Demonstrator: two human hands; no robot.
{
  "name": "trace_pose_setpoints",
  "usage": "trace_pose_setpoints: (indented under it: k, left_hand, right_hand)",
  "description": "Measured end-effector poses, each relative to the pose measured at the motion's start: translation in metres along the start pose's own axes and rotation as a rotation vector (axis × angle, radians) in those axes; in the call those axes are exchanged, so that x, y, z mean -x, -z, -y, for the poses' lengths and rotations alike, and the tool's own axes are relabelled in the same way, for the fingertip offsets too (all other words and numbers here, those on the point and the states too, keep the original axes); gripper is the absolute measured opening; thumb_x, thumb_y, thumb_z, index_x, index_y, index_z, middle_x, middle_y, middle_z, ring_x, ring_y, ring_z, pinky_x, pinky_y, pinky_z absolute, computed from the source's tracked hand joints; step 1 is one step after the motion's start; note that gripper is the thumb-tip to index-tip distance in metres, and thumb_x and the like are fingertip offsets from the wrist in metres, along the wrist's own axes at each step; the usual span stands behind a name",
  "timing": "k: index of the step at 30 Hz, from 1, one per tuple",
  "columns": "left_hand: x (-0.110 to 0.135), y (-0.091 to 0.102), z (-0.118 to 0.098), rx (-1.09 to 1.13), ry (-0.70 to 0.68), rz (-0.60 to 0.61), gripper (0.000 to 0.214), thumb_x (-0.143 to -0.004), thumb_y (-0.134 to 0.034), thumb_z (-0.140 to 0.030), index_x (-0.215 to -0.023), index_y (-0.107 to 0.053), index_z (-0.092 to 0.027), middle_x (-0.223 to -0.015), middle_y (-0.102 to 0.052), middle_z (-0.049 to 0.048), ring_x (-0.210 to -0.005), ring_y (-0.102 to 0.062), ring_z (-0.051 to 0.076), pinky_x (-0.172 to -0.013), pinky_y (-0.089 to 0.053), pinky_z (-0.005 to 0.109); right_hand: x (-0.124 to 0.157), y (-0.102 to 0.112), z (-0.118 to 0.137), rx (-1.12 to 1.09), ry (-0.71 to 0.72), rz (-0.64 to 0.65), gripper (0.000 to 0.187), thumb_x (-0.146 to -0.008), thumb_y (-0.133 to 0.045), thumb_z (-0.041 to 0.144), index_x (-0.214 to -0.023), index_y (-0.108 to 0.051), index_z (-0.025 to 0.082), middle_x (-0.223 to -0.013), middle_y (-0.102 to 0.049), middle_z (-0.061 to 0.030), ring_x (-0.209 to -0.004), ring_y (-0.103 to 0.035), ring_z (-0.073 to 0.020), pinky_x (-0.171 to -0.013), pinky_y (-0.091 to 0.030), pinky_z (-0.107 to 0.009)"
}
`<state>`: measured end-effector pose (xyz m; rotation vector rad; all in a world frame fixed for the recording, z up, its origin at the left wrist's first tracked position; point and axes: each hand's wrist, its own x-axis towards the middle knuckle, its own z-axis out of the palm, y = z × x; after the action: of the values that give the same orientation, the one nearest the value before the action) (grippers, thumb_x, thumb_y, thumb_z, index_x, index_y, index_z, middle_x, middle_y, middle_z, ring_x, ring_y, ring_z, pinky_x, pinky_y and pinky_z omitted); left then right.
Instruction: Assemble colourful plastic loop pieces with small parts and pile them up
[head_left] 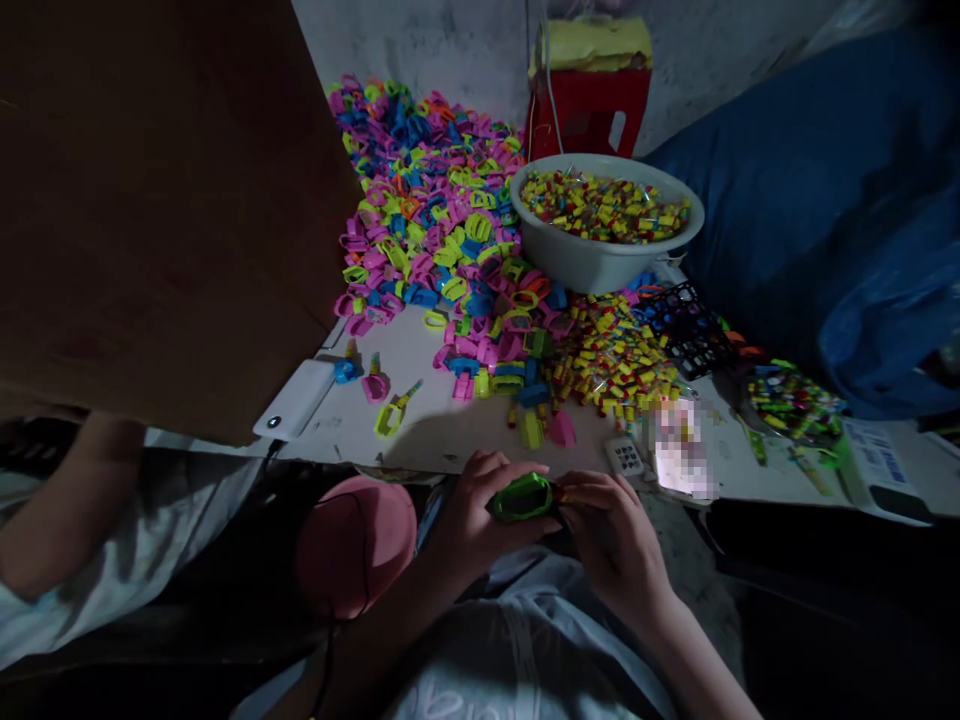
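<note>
Holding green plastic ring-shaped piece pinched between left hand and right hand, assembly step; next needs fresh part from multicoloured plastic heap at 12 o'clock.

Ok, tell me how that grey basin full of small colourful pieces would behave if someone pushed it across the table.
The grey basin looks heaped to the rim, so it is probably heavy and would slide rather than tip, given its broad shape. Loose plastic rings crowd its base, so a push would likely plough them along. Top pieces might spill.
</note>
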<state>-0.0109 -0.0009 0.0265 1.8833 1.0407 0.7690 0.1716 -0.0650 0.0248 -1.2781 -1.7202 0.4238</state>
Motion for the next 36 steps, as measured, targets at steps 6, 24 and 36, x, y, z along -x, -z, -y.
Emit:
trace_pose_setpoints:
  k: [6,24,36]
  left_hand:
    - [-0.003,0.001,-0.003,-0.045,0.025,0.020,0.052,-0.068,-0.081,-0.052,-0.112,-0.072,-0.025,-0.083,-0.061,0.0018,-0.088,-0.056,0.020,-0.081,-0.042,0.029]
    - [-0.001,-0.003,0.022,0.059,0.320,0.383,0.033,-0.074,-0.074,-0.046,-0.095,-0.076,-0.020,-0.094,-0.075,0.0025,-0.090,-0.067,0.020,-0.080,-0.045,0.024]
    - [0.000,-0.004,0.041,0.111,0.438,0.559,0.054,-0.084,-0.054,-0.063,-0.087,-0.073,-0.013,-0.082,-0.073,0.0037,-0.082,-0.065,0.020,-0.070,-0.043,0.023]
  right_hand:
    - [0.001,0.001,-0.002,0.001,0.004,0.011,0.026,-0.089,-0.053,0.004,-0.108,-0.054,0.023,-0.104,-0.068,-0.0047,-0.092,-0.062,-0.0158,-0.080,-0.048,-0.031]
    - [0.011,-0.002,-0.009,0.284,0.025,0.469,0.009,-0.093,-0.053,0.018,-0.085,-0.050,0.022,-0.082,-0.062,-0.0029,-0.077,-0.056,-0.0186,-0.067,-0.043,-0.029]
    - [0.030,-0.022,-0.013,0.279,0.146,0.430,0.010,-0.094,-0.048,0.016,-0.086,-0.049,0.022,-0.068,-0.061,0.0014,-0.058,-0.056,-0.0140,-0.059,-0.036,-0.026]
